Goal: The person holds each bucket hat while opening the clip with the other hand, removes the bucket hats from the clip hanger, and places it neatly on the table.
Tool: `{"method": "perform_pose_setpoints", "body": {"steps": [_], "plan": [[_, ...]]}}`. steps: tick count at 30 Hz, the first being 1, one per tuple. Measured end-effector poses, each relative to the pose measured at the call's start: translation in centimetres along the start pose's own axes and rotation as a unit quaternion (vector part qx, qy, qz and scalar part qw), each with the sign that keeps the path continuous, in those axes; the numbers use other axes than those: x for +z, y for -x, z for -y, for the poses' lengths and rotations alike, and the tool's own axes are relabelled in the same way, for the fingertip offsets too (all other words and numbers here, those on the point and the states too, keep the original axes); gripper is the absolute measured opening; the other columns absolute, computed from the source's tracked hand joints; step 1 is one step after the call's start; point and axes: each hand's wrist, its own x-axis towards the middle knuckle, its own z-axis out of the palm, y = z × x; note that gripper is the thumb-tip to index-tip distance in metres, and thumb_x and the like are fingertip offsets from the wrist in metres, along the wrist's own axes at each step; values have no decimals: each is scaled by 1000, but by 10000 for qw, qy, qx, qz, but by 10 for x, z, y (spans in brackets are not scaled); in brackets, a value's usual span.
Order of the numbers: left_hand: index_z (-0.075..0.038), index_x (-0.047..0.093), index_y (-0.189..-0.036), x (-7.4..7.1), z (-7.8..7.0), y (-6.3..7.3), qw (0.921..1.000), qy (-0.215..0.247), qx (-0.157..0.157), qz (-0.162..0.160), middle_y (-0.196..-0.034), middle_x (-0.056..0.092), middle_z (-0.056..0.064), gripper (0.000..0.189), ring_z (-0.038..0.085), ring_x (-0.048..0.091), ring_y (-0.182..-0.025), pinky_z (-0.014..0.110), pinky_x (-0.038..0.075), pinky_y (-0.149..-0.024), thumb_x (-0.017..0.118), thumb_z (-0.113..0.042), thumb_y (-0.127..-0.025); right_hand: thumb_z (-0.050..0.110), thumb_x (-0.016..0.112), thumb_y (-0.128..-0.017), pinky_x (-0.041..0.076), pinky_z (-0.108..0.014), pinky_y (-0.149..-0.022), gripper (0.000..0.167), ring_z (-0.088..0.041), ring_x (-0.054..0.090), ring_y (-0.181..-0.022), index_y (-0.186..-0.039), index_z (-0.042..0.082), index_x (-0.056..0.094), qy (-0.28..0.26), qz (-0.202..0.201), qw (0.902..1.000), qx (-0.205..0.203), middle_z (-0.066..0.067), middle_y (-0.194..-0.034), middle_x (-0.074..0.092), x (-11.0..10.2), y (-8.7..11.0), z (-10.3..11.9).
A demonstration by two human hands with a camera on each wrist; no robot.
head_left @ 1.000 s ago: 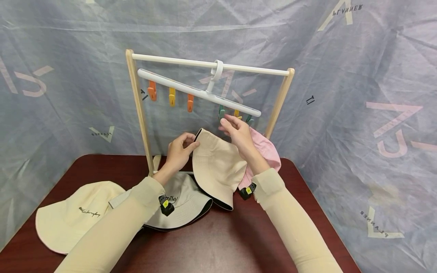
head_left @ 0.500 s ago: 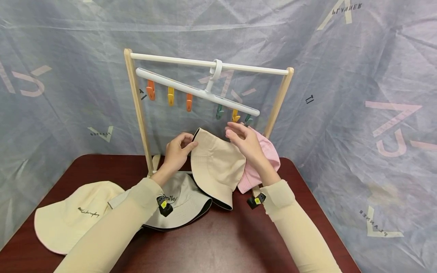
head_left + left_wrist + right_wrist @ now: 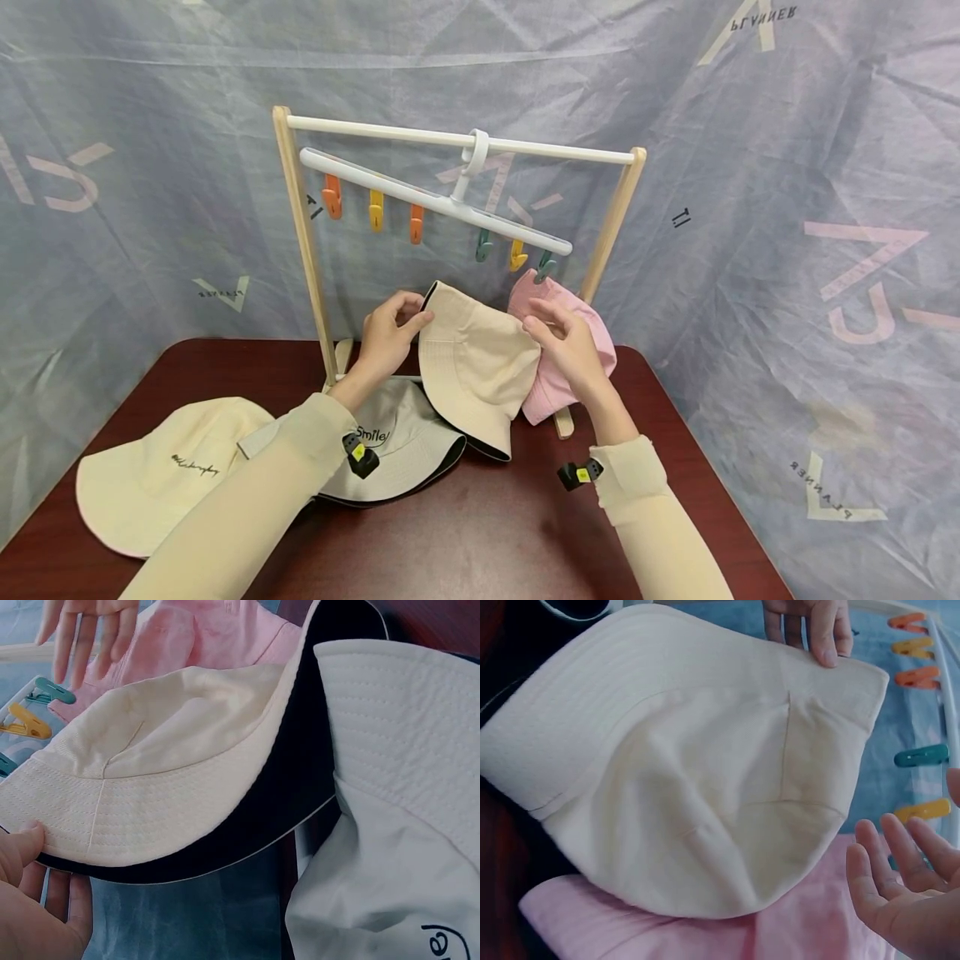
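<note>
My left hand [image 3: 386,337] pinches the brim edge of a beige bucket hat [image 3: 477,367] with a dark lining. In the left wrist view its thumb [image 3: 27,841] lies on the brim's outer side, with the fingers behind. My right hand [image 3: 573,343] is beside the hat's crown, in front of a pink bucket hat [image 3: 546,393]. The right wrist view shows those fingers [image 3: 900,855] spread and loosely bent, holding nothing. The pink hat hangs by its brim from the end green clip [image 3: 545,267] of a white hanger [image 3: 420,198].
A wooden stand [image 3: 303,242] carries the hanger on its white rod [image 3: 375,129]. Other clips, such as an orange clip [image 3: 332,198] and a yellow clip [image 3: 517,257], hold nothing. A grey hat [image 3: 405,467] and a cream hat [image 3: 150,492] lie on the dark red table [image 3: 480,542].
My right hand has drawn back from the clips, moving down and to the right to beside the beige hat's crown. My left hand and the beige hat have barely moved.
</note>
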Motion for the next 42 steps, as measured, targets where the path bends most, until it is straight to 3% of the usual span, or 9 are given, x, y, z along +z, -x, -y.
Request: {"method": "perform_pose_setpoints", "body": {"steps": [5, 8, 14, 17, 22, 25, 32, 42], "plan": [[-14, 70, -120, -1, -2, 2, 10000, 13, -3, 7, -116, 73, 8, 25, 27, 68, -111, 46, 54, -99, 74, -31, -102, 18, 66, -107, 51, -17, -99, 49, -8, 66, -117, -152, 2, 56, -144, 18, 9999, 88, -20, -145, 64, -3, 12, -10], [-15, 70, -120, -1, -3, 3, 10000, 32, -7, 5, -117, 72, 8, 26, 27, 68, -111, 46, 53, -99, 75, -33, -101, 20, 67, -107, 51, -17, -99, 49, -7, 66, -116, -152, 3, 56, -220, -14, 9995, 214, -20, -144, 65, -4, 18, -17], [-16, 70, -121, -2, -5, 7, 10000, 67, -11, -6, -116, 72, 7, 27, 27, 67, -109, 46, 53, -97, 75, -34, -101, 23, 68, -107, 56, -26, -97, 50, -25, 66, -125, -152, 6, 56, -462, -183, 9969, 608, -19, -145, 64, -3, 28, -35], [-16, 70, -120, -3, -5, 9, 10000, 71, -18, -23, -116, 71, 7, 27, 26, 68, -109, 46, 54, -96, 74, -34, -101, 24, 68, -107, 57, -36, -103, 50, -33, 64, -129, -152, 7, 56, -524, -245, 9955, 757, -20, -145, 64, -1, 33, -44], [-16, 70, -120, -3, -4, 11, 9999, 108, -31, -102, -115, 72, 7, 26, 26, 68, -109, 44, 54, -97, 75, -32, -101, 25, 69, -106, 52, -51, -110, 49, -25, 65, -125, -150, 6, 58, -474, -397, 9937, 930, -21, -144, 64, 3, 39, -60], [-16, 71, -120, -3, -4, 11, 9998, 133, -11, -154, -115, 72, 8, 26, 26, 68, -109, 44, 54, -97, 76, -31, -101, 26, 69, -106, 53, -50, -108, 49, -23, 64, -124, -149, 5, 58, -385, -495, 9927, 1031, -21, -145, 63, 5, 43, -67], [-15, 70, -119, -4, -4, 13, 9995, 250, 14, -180, -116, 71, 8, 25, 25, 67, -111, 44, 54, -100, 76, -30, -101, 18, 67, -107, 52, -53, -109, 46, -36, 63, -128, -149, 3, 57, -493, -568, 9884, 1319, -23, -147, 60, 13, 51, -82], [-12, 71, -117, -3, 0, 14, 9990, 290, 96, -328, -114, 72, 10, 24, 23, 67, -110, 41, 54, -100, 77, -27, -100, 13, 67, -105, 53, -52, -108, 56, -41, 63, -128, -153, -6, 46, -648, -307, 9816, 1768, -31, -146, 57, 28, 56, -102]]}}
